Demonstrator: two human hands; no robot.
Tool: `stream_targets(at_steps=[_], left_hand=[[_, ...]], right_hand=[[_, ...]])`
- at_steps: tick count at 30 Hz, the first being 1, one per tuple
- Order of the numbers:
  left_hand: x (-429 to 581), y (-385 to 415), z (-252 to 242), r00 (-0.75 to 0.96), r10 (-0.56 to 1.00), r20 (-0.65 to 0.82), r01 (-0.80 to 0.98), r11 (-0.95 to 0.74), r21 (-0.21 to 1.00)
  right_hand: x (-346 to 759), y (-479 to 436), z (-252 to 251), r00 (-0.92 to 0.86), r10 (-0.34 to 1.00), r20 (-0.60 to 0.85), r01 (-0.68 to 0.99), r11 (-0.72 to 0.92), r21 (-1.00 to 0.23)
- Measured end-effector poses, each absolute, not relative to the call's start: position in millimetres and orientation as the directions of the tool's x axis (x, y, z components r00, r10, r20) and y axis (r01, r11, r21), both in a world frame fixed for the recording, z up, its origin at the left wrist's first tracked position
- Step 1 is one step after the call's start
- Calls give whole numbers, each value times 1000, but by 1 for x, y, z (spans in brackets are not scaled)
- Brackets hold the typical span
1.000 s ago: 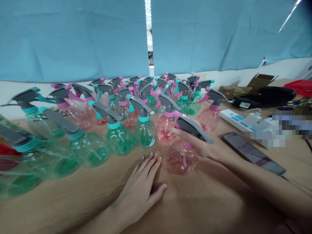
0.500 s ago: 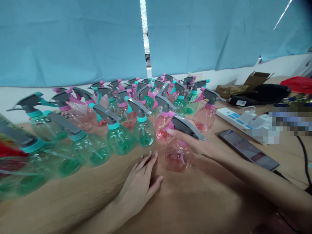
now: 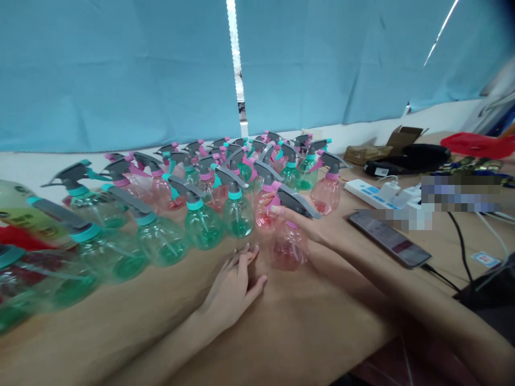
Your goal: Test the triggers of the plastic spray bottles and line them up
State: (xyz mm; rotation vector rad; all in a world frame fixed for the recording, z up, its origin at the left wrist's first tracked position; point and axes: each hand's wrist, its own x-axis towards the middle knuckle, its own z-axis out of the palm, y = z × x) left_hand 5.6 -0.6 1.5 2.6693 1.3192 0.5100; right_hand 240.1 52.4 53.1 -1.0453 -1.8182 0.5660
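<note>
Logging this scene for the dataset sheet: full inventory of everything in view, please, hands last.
Pink-tinted clear plastic spray bottle: 1, pink, under right hand
Other pink-tinted spray bottles: several, overlapping, pink, mid-table
Green-tinted clear plastic spray bottles: many, overlapping, green with teal collars, left and centre
Large blurred container: 1, yellow-green, far left
Flat smartphone: 1, dark, right
Long power strip: 1, white and blue, behind phone
Open cardboard box: 1, brown, back right
Curved object: 1, black, before box
Unclear flat item: 1, red, far right
Cables: several, black and white, right
Small card: 1, blue-white, right
Tabletop: 1, tan, underneath
Hanging cloth: blue, background
Left hand: 1, bare, on tabletop
Right hand: 1, bare, around sprayer head
</note>
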Motion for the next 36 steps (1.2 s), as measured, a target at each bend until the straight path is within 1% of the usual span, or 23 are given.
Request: stream_targets(at_steps=[4,9,12,14,16,23,29,33,36], left_hand=[[5,1,-1,552,791,263,748,-609,262],[5,2,-2,542,791,283,750,-607,261],[5,1,-3,538,791,292,753,-607,254],[5,0,-4,535,792,294,758,-603,247],[5,0,-4,531,795,295,764,-599,239],[9,-1,3,527,796,297,775,-594,217],[12,0,1,509,805,306,789,-578,209],[16,1,-1,510,802,311,785,-582,214],[23,2,-2,518,796,313,778,-591,215]], right_hand=[[241,53,56,-134,869,476,475,478,-739],[239,46,67,-215,871,441,458,489,-743],[242,40,75,-280,848,449,421,529,-737],[245,36,79,-292,839,458,406,543,-735],[248,33,80,-290,840,458,409,542,-734],[255,13,75,-267,861,434,498,508,-703],[264,4,73,-206,890,407,541,450,-711],[287,19,61,-214,862,459,540,496,-680],[303,36,54,-214,846,489,609,507,-610]])
